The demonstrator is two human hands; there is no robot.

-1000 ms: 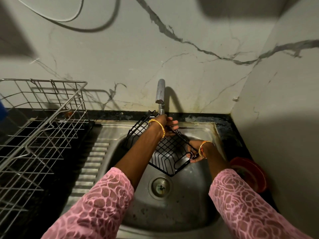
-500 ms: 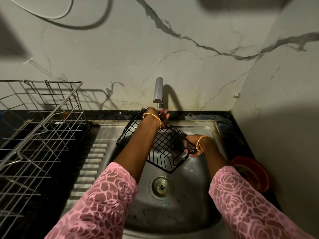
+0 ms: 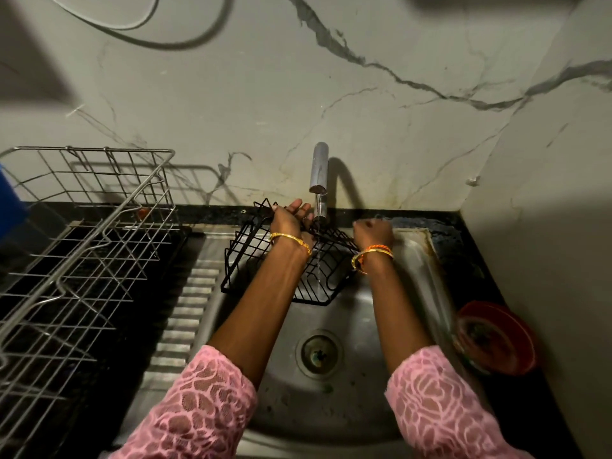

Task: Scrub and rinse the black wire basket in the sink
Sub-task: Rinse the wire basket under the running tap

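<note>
The black wire basket [image 3: 251, 260] hangs tilted over the back of the steel sink [image 3: 347, 412], under the tap [image 3: 319, 167]. A thin stream of water [image 3: 318, 263] runs from the tap through the basket's wires. My left hand [image 3: 289, 218] lies on the basket's far rim beside the stream, its fingers stretched out. My right hand [image 3: 372, 231] is curled into a fist at the basket's right corner and grips the wire there. Both wrists wear bangles.
A large steel wire dish rack [image 3: 82, 243] stands on the dark counter to the left of the ribbed drainboard [image 3: 185, 313]. A red bowl [image 3: 496, 339] sits on the counter at the right, close to the side wall. The drain [image 3: 318, 354] lies below the basket.
The basket has been lifted toward the tap and tilted. My right hand has moved up from the basket's lower right edge to its back right corner. Water now runs from the tap.
</note>
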